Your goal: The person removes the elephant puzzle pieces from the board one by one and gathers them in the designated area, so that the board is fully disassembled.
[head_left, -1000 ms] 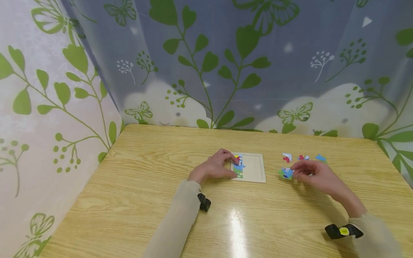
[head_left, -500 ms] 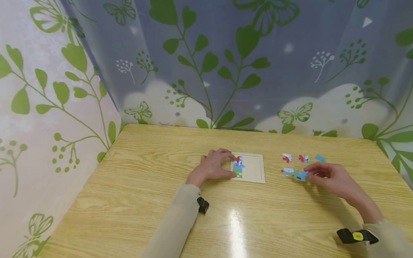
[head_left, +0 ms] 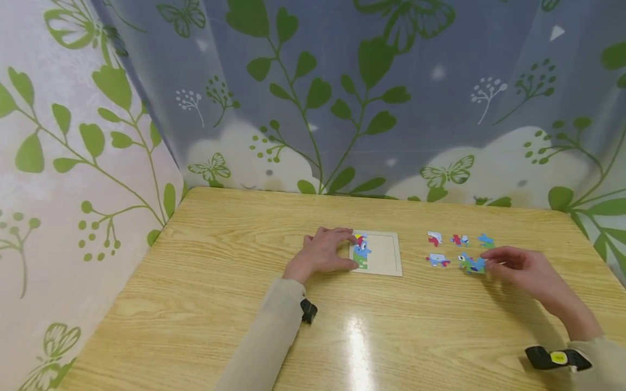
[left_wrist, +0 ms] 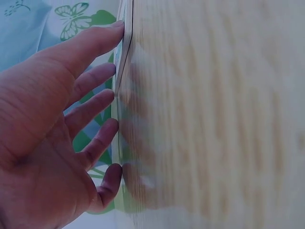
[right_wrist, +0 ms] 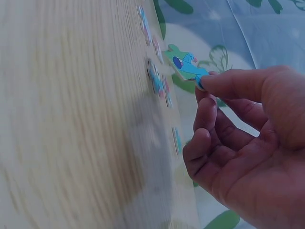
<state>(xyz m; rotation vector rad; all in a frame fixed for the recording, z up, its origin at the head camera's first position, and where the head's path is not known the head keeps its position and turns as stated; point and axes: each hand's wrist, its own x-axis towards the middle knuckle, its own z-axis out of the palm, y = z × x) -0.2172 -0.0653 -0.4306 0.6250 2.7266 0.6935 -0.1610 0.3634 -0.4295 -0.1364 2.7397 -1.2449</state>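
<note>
My left hand [head_left: 325, 252] rests on the left side of a shallow wooden puzzle tray [head_left: 383, 255]. In the left wrist view its thumb touches the edge of the tray and the fingertips touch the tabletop, fingers spread. Joined blue, red and green puzzle pieces [head_left: 362, 254] fill the tray's left strip; bare wood shows to their right. Between thumb and index finger, my right hand [head_left: 530, 274] pinches a green and blue puzzle piece [right_wrist: 183, 65], lifted above the table. In the head view it partly overlaps another blue piece [head_left: 462, 258] with an eye on it.
Loose puzzle pieces lie in two rows right of the tray: a red-and-white one [head_left: 434, 238], a red one [head_left: 459, 239], a blue one [head_left: 486, 239] and a pale blue one [head_left: 437, 259]. A leaf-patterned curtain [head_left: 318, 108] borders the wooden table [head_left: 244, 244] behind and left.
My right hand has moved to the right with the pinched puzzle piece, uncovering the pale blue piece and the blue one at the back. The left hand stays nearly still at the tray.
</note>
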